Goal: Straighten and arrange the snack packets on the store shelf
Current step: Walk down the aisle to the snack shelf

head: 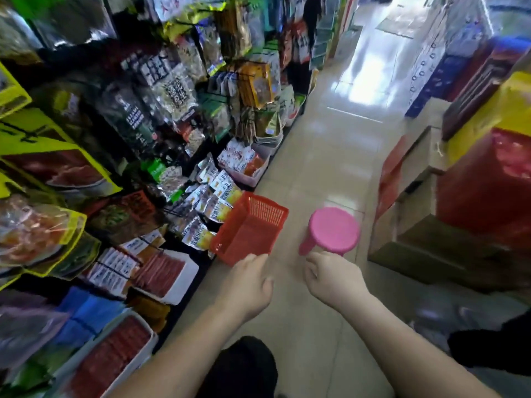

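Observation:
Snack packets crowd the shelf along my left side: yellow-edged bags (48, 168) up high, silver and yellow packets (209, 202) low down, white trays of red packets (161, 271) near the floor. An empty red plastic basket (253, 231) stands tilted on the floor against the silver packets. My left hand (250, 280) reaches to the basket's near rim, fingers curled and partly hidden; I cannot tell whether it grips the rim. My right hand (330, 277) hangs over the floor just before a pink stool (333, 229), fingers loosely curled, holding nothing.
The tiled aisle (330, 156) runs ahead to a bright doorway. Cardboard boxes (416, 196) and red and yellow cartons (494, 173) line the right side. My dark-clad knee (244, 366) shows at the bottom, and a dark object (494, 346) lies at lower right.

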A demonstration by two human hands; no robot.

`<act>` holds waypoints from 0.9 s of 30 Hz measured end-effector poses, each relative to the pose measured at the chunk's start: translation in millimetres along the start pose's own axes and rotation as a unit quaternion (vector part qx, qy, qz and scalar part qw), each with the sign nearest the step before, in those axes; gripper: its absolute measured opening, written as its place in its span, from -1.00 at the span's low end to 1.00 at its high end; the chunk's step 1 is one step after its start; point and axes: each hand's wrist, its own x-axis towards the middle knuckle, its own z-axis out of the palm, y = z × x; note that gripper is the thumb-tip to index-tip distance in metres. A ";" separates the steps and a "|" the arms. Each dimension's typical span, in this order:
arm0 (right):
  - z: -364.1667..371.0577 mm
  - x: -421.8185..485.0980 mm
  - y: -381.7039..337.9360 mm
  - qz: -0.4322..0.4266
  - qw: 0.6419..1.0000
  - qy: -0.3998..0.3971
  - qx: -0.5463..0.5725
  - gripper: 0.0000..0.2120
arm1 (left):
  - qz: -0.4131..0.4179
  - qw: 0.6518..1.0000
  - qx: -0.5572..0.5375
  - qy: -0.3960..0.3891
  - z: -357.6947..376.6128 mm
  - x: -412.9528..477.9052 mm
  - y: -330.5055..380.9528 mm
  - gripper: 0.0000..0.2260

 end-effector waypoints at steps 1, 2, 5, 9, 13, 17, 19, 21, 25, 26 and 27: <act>-9.9 26.3 3.4 -0.011 1.000 -0.005 -0.004 -0.73 | -0.012 1.000 -0.006 0.004 -5.2 24.1 1.9 -0.60; -19.0 51.3 6.3 -0.019 1.000 -0.012 -0.008 -0.72 | -0.020 1.000 -0.011 0.005 -9.9 48.3 3.5 -0.59; -38.5 127.6 19.4 -0.030 0.999 -0.025 -0.009 -0.74 | -0.032 0.999 -0.028 0.012 -23.0 122.5 5.6 -0.54; -71.4 222.6 30.6 -0.051 0.998 -0.038 -0.008 -0.68 | -0.052 0.998 -0.038 0.013 -48.1 213.0 4.3 -0.51; -105.2 304.6 40.3 -0.081 0.995 -0.056 -0.013 -0.64 | -0.088 0.995 -0.048 0.015 -71.1 277.0 9.3 -0.49; -121.9 382.8 39.8 -0.134 0.987 -0.073 -0.040 -0.65 | -0.133 0.988 -0.072 0.031 -81.9 328.7 12.8 -0.48; -123.7 422.3 35.5 -0.171 0.979 -0.091 -0.060 -0.63 | -0.161 0.981 -0.089 0.056 -84.0 353.4 11.2 -0.47; -123.3 458.2 30.2 -0.206 0.969 -0.110 -0.077 -0.62 | -0.194 0.971 -0.114 0.081 -82.9 373.3 9.5 -0.47; -123.5 505.7 18.8 -0.248 0.951 -0.145 -0.112 -0.62 | -0.256 0.948 -0.151 0.112 -83.5 387.3 11.0 -0.47; -124.9 510.6 14.2 -0.259 0.947 -0.152 -0.113 -0.63 | -0.271 0.941 -0.163 0.121 -83.9 385.4 12.4 -0.47; -125.7 514.8 9.7 -0.269 0.943 -0.158 -0.115 -0.64 | -0.283 0.935 -0.170 0.126 -85.0 383.7 12.6 -0.47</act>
